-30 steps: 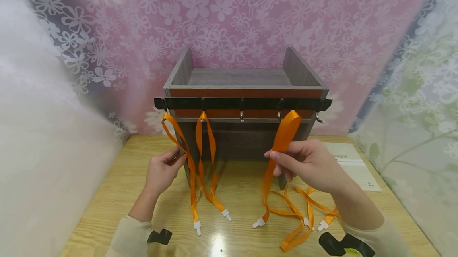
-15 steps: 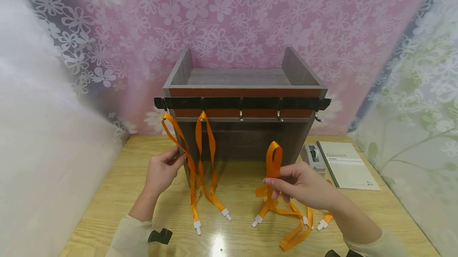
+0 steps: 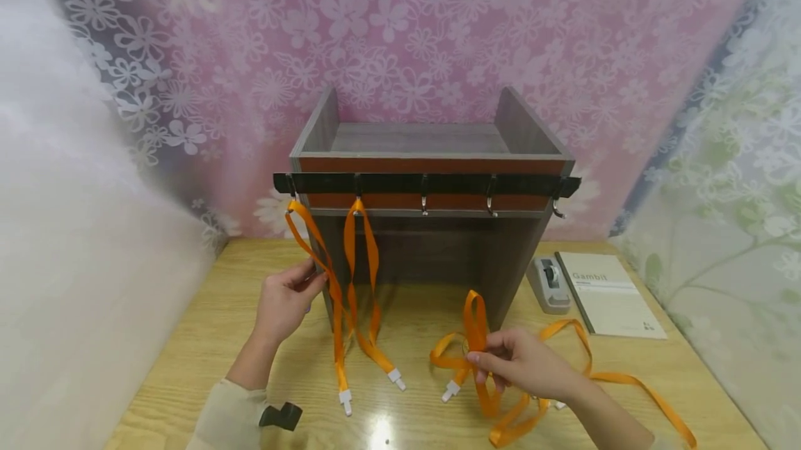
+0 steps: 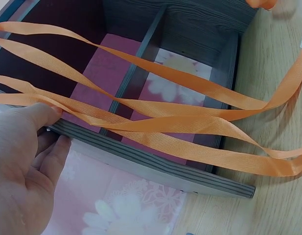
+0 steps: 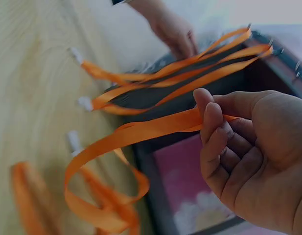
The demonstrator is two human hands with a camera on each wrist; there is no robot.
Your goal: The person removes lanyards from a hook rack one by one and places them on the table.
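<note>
My left hand (image 3: 284, 304) grips the left side panel (image 4: 155, 152) of a grey wooden desktop shelf (image 3: 432, 156), its thumb and fingers on either side of the edge. Two orange lanyards, one outer (image 3: 338, 297) and one inner (image 3: 373, 269), hang from the two leftmost hooks, their white clips reaching the table. Low over the table at right, my right hand (image 3: 526, 366) pinches another orange lanyard (image 5: 155, 128) between thumb and fingers; a loop stands up above the grip. Its lower part curls down onto the table by a white clip (image 3: 452, 391).
A black hook rail (image 3: 394, 183) crosses the shelf front; its three right hooks carry nothing. More orange lanyard (image 3: 644, 384) lies loose at right, partly behind my right forearm. A grey tape dispenser (image 3: 552, 290) and a notebook (image 3: 613, 297) lie right of the shelf.
My right hand has come down from near the hooks toward the table, bringing the lanyard with it. Loose lanyard now stretches farther right. The left hand keeps its place on the panel.
</note>
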